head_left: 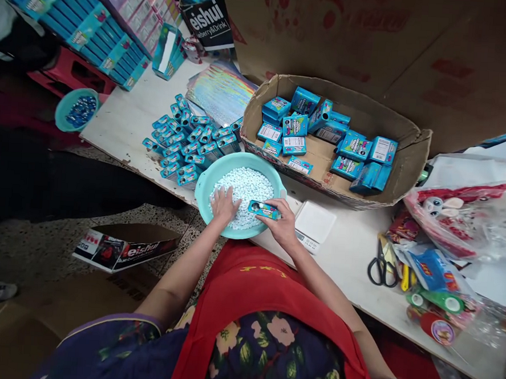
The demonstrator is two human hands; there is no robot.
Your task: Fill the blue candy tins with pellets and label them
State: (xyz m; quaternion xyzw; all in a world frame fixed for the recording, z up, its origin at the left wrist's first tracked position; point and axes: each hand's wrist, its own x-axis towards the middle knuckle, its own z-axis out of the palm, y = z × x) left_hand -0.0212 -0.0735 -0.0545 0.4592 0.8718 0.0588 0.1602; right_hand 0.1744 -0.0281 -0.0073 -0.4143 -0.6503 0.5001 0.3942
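A light teal basin holds many small pale candies. My left hand rests on the candies at the left side of the basin, its fingers spread. Over the basin's right side, my right hand grips a small blue box by its right end. A dark opening shows near that box's left end. Just right of this hand lies a white digital scale. Many upright blue boxes stand behind and left of the basin.
A cardboard tray with several blue boxes stands behind the basin. Black scissors and bagged items lie at the right. Shiny sheets lie farther back. Another basin with blue pieces is at the left.
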